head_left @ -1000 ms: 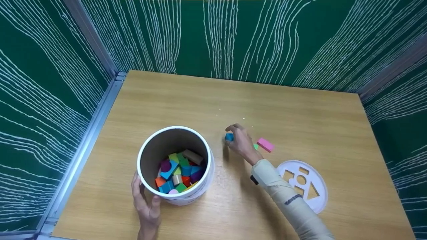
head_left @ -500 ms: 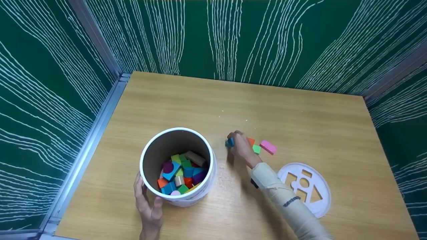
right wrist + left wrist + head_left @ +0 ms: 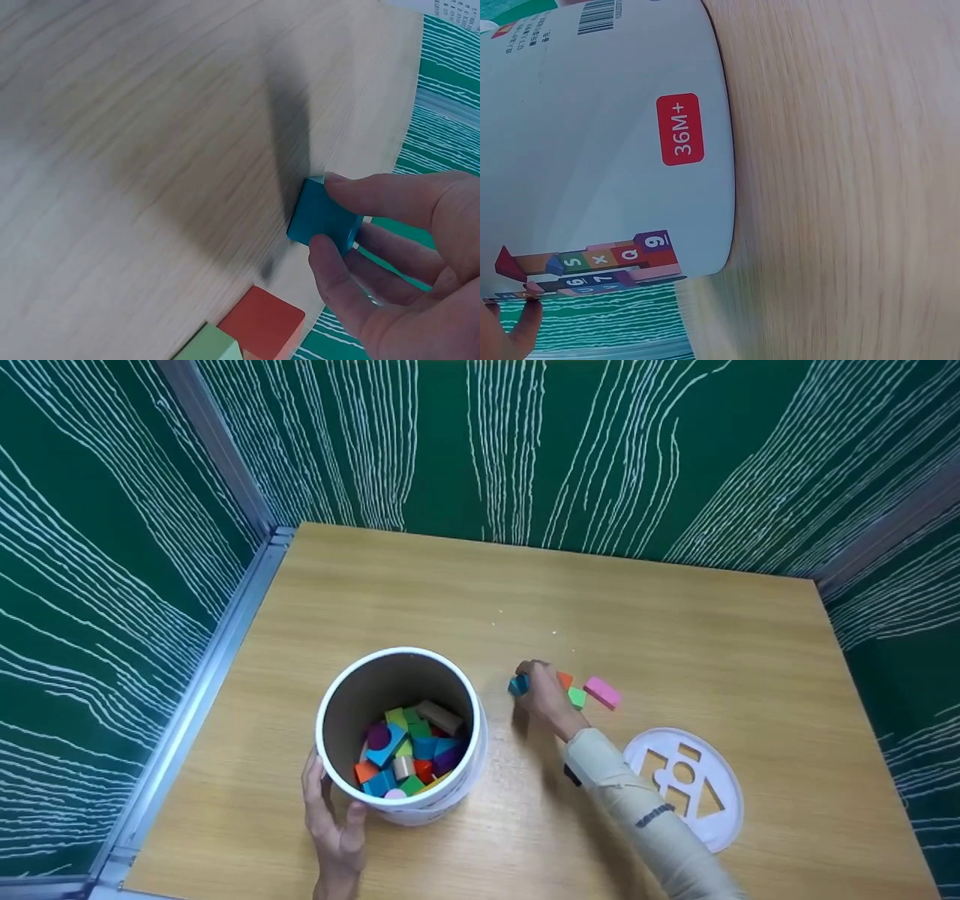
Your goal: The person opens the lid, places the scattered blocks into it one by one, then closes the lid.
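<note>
My right hand pinches a blue block between thumb and fingers, low over the table right of the tub. In the right wrist view an orange-red block and a light green block lie close by. A pink block lies just right of them in the head view. With its fingers and thumb spread round the near left side, my left hand holds the white tub. Colourful blocks lie at the bottom of the tub.
A round white lid with shaped cut-outs lies on the wooden table, partly behind the right forearm. Green walls with white wavy lines stand round the table. A metal rail runs along its left edge.
The head view has shifted slightly. My right hand has drawn a little nearer with the blue block, showing more of the green and orange-red blocks. My left hand stays at the tub.
</note>
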The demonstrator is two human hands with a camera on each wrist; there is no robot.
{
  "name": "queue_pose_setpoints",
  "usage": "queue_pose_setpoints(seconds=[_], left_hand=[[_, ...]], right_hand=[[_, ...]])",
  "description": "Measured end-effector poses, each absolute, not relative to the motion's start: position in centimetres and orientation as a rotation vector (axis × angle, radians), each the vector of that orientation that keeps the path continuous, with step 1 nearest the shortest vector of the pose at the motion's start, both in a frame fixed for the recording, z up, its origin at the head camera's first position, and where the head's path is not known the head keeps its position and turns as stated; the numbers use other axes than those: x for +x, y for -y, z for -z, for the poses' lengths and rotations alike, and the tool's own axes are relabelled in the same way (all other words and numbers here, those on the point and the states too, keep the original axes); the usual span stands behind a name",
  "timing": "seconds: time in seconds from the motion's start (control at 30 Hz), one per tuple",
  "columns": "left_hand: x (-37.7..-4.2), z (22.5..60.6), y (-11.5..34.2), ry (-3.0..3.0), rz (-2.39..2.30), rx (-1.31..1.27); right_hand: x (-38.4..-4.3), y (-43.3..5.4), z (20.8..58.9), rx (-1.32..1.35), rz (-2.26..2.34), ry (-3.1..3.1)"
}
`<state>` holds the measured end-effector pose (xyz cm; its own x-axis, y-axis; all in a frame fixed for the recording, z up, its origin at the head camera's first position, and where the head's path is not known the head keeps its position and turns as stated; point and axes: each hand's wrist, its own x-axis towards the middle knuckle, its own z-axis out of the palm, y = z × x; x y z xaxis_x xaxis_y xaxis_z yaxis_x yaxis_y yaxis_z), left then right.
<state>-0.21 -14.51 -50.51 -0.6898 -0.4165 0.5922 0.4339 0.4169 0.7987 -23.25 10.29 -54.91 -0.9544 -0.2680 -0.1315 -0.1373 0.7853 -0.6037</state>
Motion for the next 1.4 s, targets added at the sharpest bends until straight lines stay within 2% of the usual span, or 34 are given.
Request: queue_pose_setpoints(seconds=[0.3,0.57,0.93,1.4], left_hand=[[-0.3,51.1,14.6,1.885,1.378,-0.013],[-0.5,51.2,14.8,1.845,1.371,-0.066],[-0.2,50.6,14.5,1.855,1.376,-0.04],[-0.6,53.0,15.2,1.849,1.374,-0.035]], right_hand=[[-23.1,-10.4,54.8,-0.306,0.921,-2.74],[-22.8,-10.8,54.2,-0.445,1.058,-2.836],[-22.4,-11.4,53.3,-0.465,1.13,-2.814],[-21.3,-11.6,49.8,-0.624,1.199,-2.882]])
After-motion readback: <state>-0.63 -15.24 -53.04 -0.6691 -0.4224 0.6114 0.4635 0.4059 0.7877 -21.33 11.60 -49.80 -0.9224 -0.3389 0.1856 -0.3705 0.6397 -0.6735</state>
